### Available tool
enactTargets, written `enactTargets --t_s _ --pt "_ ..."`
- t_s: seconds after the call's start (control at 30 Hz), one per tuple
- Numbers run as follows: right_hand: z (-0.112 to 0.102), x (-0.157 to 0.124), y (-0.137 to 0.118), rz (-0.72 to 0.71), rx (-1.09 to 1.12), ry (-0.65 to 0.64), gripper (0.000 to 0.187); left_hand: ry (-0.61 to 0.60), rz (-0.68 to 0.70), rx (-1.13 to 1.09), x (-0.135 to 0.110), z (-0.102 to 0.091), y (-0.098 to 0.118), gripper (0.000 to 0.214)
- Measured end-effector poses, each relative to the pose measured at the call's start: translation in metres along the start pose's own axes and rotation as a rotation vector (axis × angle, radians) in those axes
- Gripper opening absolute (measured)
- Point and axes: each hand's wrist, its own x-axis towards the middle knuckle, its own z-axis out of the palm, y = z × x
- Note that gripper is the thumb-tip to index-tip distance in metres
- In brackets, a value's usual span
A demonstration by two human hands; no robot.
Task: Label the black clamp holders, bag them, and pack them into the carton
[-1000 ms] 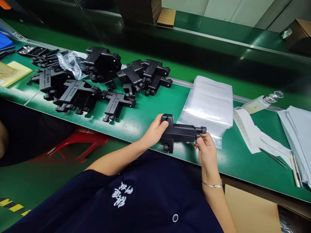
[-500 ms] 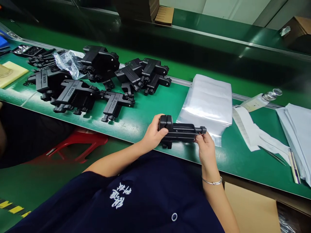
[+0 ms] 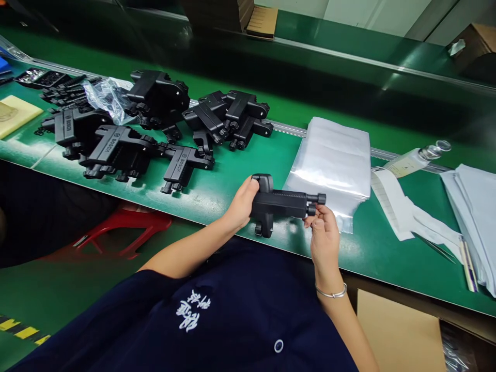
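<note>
A black plastic clamp bracket (image 3: pixel 284 204) is held just above the near edge of the green bench. My left hand (image 3: pixel 241 205) is closed around its wide end, the thumb lying on top. At the other end two small knobs stick out on rods. My right hand (image 3: pixel 323 232) is closed with its fingertips at the lower knob (image 3: pixel 311 210). The upper knob (image 3: pixel 321 199) is untouched. Similar black brackets are piled on the bench to the left, and the nearest one (image 3: pixel 180 166) carries BOSCH lettering.
Stacked clear plastic bags (image 3: pixel 333 155) lie just beyond my hands. To the right are a pump bottle (image 3: pixel 411 161), a paper strip (image 3: pixel 399 206), tweezers (image 3: pixel 436 247) and white sheets (image 3: pixel 473 217). A red stool (image 3: pixel 127 230) and a person in dark clothing are at the left.
The bracket has rolled in my left hand, so its flat side and both end knobs now show. My right fingers have shifted from beneath the upper knob to the lower one.
</note>
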Motion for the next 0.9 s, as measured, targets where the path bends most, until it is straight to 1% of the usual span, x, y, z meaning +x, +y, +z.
enactTargets --t_s 0.03,0.1,0.17,0.2,0.27,0.3,0.33,0.37,0.4,0.47,0.5,0.53,0.6,0.63,0.7,0.73,0.77,0.83,0.9 --pt "0.003 -0.004 0.000 -0.032 -0.017 -0.024 0.035 0.029 -0.076 -0.070 0.005 0.001 -0.001 0.063" --pt "0.009 -0.014 0.000 -0.141 -0.104 -0.144 0.033 0.072 -0.175 -0.179 0.016 0.001 -0.001 0.062" --pt "0.014 -0.022 -0.001 -0.301 -0.222 -0.290 0.030 0.096 -0.214 -0.258 0.024 0.001 0.001 0.060" --pt "0.015 -0.024 -0.002 -0.379 -0.274 -0.340 0.031 0.104 -0.229 -0.295 0.026 0.001 0.002 0.059" --pt "0.016 -0.027 -0.004 -0.488 -0.353 -0.377 0.033 0.120 -0.266 -0.363 0.027 0.002 0.004 0.055" --pt "0.015 -0.027 -0.006 -0.510 -0.372 -0.370 0.032 0.130 -0.284 -0.389 0.026 0.003 0.005 0.053" --pt "0.014 -0.026 -0.008 -0.501 -0.372 -0.338 0.033 0.139 -0.298 -0.403 0.024 0.005 0.006 0.052" --pt "0.012 -0.025 -0.011 -0.459 -0.343 -0.283 0.034 0.142 -0.302 -0.402 0.021 0.007 0.007 0.052" --pt "0.010 -0.022 -0.013 -0.386 -0.277 -0.215 0.039 0.134 -0.296 -0.382 0.018 0.010 0.007 0.054" --pt "0.006 -0.016 -0.014 -0.163 -0.060 -0.098 0.053 0.069 -0.242 -0.289 0.009 0.014 0.009 0.058" --pt "0.004 -0.013 -0.013 -0.032 0.066 -0.063 0.057 0.006 -0.202 -0.227 0.004 0.016 0.011 0.060" --pt "0.002 -0.009 -0.012 0.090 0.188 -0.038 0.056 -0.078 -0.165 -0.168 0.000 0.017 0.014 0.063" --pt "-0.001 -0.003 -0.006 0.293 0.386 0.010 0.044 -0.296 -0.130 -0.102 -0.006 0.018 0.021 0.069" --pt "-0.001 -0.001 -0.002 0.368 0.459 0.037 0.039 -0.417 -0.127 -0.094 -0.008 0.018 0.025 0.073" --pt "0.000 0.001 0.005 0.454 0.561 0.066 0.038 -0.623 -0.125 -0.085 -0.009 0.016 0.033 0.082" --pt "0.002 0.000 0.008 0.479 0.582 0.057 0.039 -0.688 -0.113 -0.062 -0.009 0.016 0.035 0.086" --pt "0.004 -0.001 0.010 0.500 0.582 0.037 0.041 -0.723 -0.095 -0.022 -0.008 0.016 0.037 0.089" --pt "0.008 -0.004 0.014 0.531 0.545 0.005 0.042 -0.731 -0.052 0.079 -0.007 0.018 0.037 0.090" --pt "0.011 -0.008 0.016 0.554 0.501 -0.004 0.042 -0.695 -0.014 0.150 -0.007 0.022 0.037 0.080"
